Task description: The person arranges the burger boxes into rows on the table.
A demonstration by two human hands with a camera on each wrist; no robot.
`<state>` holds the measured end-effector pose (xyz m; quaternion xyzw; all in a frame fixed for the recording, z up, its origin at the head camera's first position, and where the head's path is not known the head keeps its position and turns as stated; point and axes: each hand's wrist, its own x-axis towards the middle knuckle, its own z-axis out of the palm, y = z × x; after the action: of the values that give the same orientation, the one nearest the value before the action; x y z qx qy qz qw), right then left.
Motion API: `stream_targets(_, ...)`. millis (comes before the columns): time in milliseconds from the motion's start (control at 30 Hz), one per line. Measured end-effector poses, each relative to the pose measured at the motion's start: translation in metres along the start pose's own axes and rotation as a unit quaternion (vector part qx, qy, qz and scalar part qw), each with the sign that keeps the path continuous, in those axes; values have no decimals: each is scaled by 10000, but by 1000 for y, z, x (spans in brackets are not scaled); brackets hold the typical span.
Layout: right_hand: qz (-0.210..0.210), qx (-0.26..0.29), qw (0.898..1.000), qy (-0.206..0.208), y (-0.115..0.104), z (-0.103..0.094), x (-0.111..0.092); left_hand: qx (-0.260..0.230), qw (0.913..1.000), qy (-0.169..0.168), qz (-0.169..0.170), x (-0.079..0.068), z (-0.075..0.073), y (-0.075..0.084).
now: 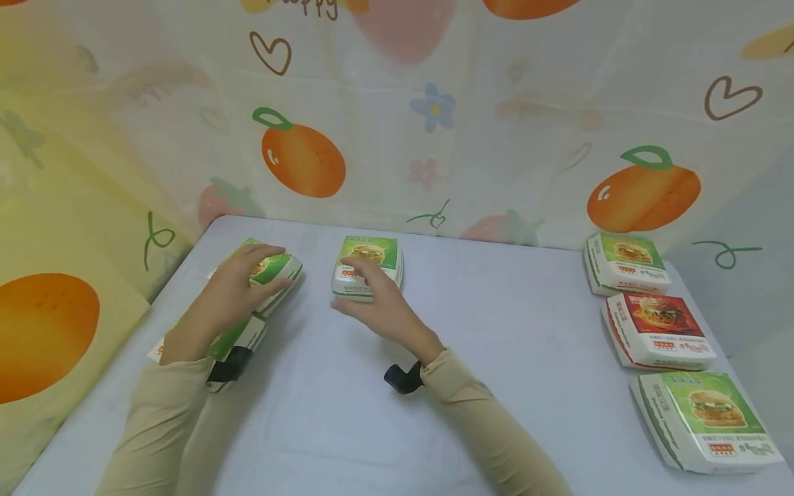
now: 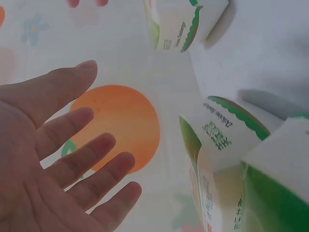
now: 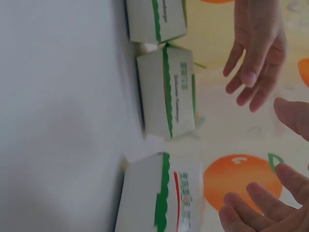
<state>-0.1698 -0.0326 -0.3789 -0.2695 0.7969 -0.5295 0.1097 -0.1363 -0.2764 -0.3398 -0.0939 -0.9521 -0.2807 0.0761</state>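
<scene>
My left hand [image 1: 226, 300] hovers over the left-hand hamburger boxes, holding nothing; its fingers are spread apart in the left wrist view. Beneath it a green-and-white hamburger box [image 1: 282, 267] lies at the back left, partly hidden by the hand. A nearer green-and-white box [image 1: 251, 334] is mostly covered by the forearm. My right hand [image 1: 387, 310] is beside another green-topped hamburger box [image 1: 371, 251] at the back middle, overlapping its front right part. Thumb and fingers stand apart there, and in the right wrist view this hand [image 3: 270, 212] appears loose beside the box [image 3: 145, 193].
Along the right table edge lie a green-topped hamburger box [image 1: 626, 262], a red-topped one [image 1: 664, 331] and a larger-looking green one [image 1: 707, 420] nearest. A patterned cloth [image 1: 496, 138] hangs behind the white table [image 1: 322, 427]. Black wrist-camera mounts [image 1: 403, 379] stick out below the wrists.
</scene>
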Motion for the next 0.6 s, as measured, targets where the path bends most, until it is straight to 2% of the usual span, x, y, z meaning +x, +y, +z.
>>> stream_targets(200,-75,-65,9998,-186,1,18,6,-188,9990,-212,-353,-3,-7,-7)
stream_targets(367,-187,-227,9991,-295,1,28,11,-145,9978,-340,-547,-4,-14,-11)
stream_targets(600,-167,-64,9993,-340,3,40,18,-250,9956,-490,-763,-6,-18,-24)
